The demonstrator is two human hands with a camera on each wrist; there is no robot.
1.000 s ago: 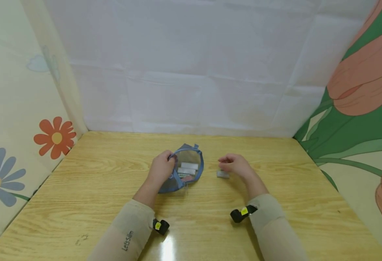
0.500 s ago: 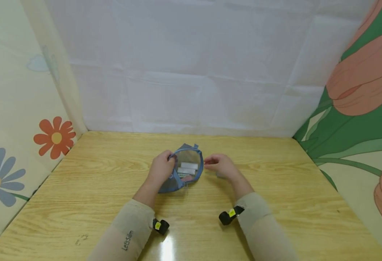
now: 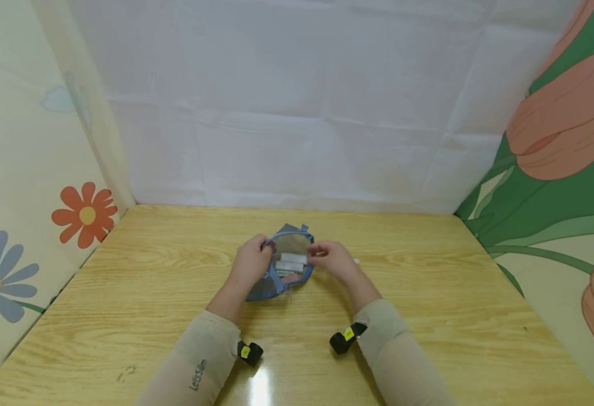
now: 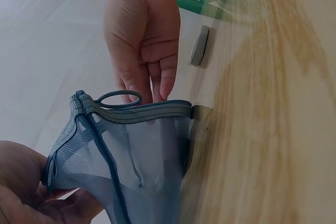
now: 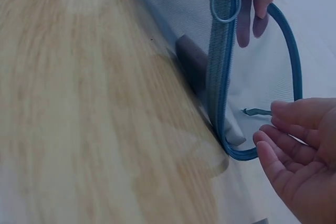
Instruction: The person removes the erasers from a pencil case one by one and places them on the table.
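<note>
A blue mesh zip pouch (image 3: 264, 290) rests on the table with its mouth held wide. My left hand (image 3: 252, 258) grips the left rim of that mouth. Inside lie several small white blocks (image 3: 292, 266) and a pinkish piece (image 3: 290, 278). My right hand (image 3: 333, 260) is at the right rim, thumb and fingers extended and slightly apart. In the right wrist view the fingers (image 5: 286, 145) stand in front of the zipped edge, and nothing shows between them. A small grey block (image 4: 199, 45) lies on the table beyond the right hand, mostly hidden in the head view.
A wood-grain table (image 3: 150, 316) spreads around the pouch. White cloth (image 3: 297, 113) hangs along its back edge, and flower-printed panels (image 3: 571, 169) stand at both sides. A zipper ring (image 5: 226, 2) hangs from the pouch.
My right hand has moved left from above the grey block to the pouch's right rim, leaving the block on the table. The left hand and pouch have stayed in place.
</note>
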